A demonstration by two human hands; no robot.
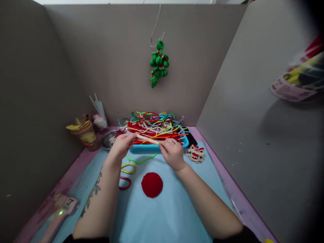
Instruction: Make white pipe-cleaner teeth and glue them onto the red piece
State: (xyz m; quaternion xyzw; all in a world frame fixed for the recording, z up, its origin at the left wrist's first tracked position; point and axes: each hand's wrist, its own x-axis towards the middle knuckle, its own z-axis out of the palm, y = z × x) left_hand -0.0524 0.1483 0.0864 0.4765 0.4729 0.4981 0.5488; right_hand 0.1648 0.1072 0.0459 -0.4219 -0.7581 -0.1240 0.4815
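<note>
A cream pipe cleaner (147, 138) is stretched between my two hands, above the near edge of the tray. My left hand (123, 145) pinches its left end, and my right hand (172, 153) pinches the right end. Below them on the blue mat lies a round, fuzzy red disc (152, 185). To its left are a red loop (129, 183) and a yellow loop (131, 168), both partly hidden by my left forearm. A wavy green pipe cleaner (141, 162) lies farther back.
A blue tray (144, 148) piled with coloured pipe cleaners stands at the back. Beside it are a metal bowl (106, 141) and a cream-and-red decorated piece (195, 154). A pink device (60, 214) with a green light lies front left. Grey panels enclose three sides.
</note>
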